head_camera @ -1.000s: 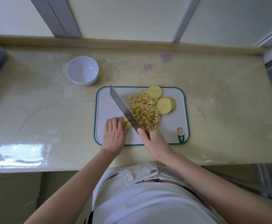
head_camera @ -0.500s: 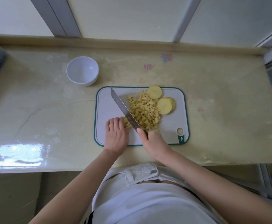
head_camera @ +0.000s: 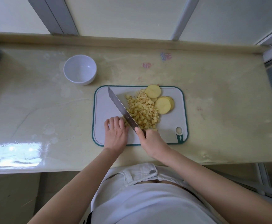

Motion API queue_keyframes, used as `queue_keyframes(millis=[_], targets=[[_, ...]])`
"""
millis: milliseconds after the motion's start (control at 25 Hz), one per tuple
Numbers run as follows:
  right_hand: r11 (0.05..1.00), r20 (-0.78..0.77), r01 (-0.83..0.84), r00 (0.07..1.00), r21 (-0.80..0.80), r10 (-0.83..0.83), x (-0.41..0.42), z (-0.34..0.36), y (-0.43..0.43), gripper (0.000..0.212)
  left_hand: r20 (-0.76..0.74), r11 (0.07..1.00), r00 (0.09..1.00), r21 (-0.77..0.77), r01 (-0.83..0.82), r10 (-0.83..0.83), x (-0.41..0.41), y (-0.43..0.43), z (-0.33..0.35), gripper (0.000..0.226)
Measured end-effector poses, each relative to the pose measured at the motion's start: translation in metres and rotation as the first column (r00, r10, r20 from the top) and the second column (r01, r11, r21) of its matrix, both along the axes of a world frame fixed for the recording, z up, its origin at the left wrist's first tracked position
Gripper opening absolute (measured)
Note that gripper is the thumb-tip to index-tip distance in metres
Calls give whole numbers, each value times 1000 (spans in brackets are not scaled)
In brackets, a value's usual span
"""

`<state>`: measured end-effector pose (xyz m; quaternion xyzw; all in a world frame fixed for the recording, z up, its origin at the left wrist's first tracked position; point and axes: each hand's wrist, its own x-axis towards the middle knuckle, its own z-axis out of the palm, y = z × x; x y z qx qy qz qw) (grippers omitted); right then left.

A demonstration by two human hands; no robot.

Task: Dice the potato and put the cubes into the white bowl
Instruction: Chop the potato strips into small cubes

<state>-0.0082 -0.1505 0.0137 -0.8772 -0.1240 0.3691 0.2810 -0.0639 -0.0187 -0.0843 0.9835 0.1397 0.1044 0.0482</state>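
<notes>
Steel knife (head_camera: 122,109) gripped in my R hand (head_camera: 153,141). L hand (head_camera: 116,135) fingers curled, holding potato (head_camera: 126,124) on board (head_camera: 103,107) w/ cubes (head_camera: 141,110) mid-board.

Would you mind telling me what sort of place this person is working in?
Probably a home kitchen, at a counter under a window: a glossy countertop, a cutting board with diced potato, a knife, a white bowl nearby, and window frames behind.

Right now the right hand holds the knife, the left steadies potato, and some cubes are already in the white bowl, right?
No: the head view shows the white bowl empty; all cubes lie on the board. The right hand grips the knife, the left hand steadies potato: correct.
</notes>
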Motion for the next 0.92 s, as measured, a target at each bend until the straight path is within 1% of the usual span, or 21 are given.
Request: queue_keyframes(millis=[200, 400, 480, 600, 720, 920], targets=[[1000, -8, 5, 1000, -14, -5, 4, -1, 8, 58, -32, 999, 999, 29, 21, -20, 0, 2, 1, 25], [1000, 37, -11, 999, 0, 11, -1, -14, 10, 57, -80, 999, 996, 31, 33, -31, -2, 2, -1, 30], [1000, 12, -1, 1000, 15, 1, 2, -14, 9, 58, -82, 999, 996, 34, 43, -40, -2, 3, -2, 31], [999, -35, 32, 999, 39, -30, 12, -8, 7, 57, -104, 998, 993, 17, 55, -53, -3, 3, -1, 31], [994, -30, 49, 998, 93, -47, 17, -5, 4, 54, -140, 999, 989, -17, 45, -47, -4, 4, 4, 31], [989, -44, 65, 997, 134, -59, 17, 3, 0, 53, -174, 998, 985, -63, 6, -17, 0, 2, 16, 30]])
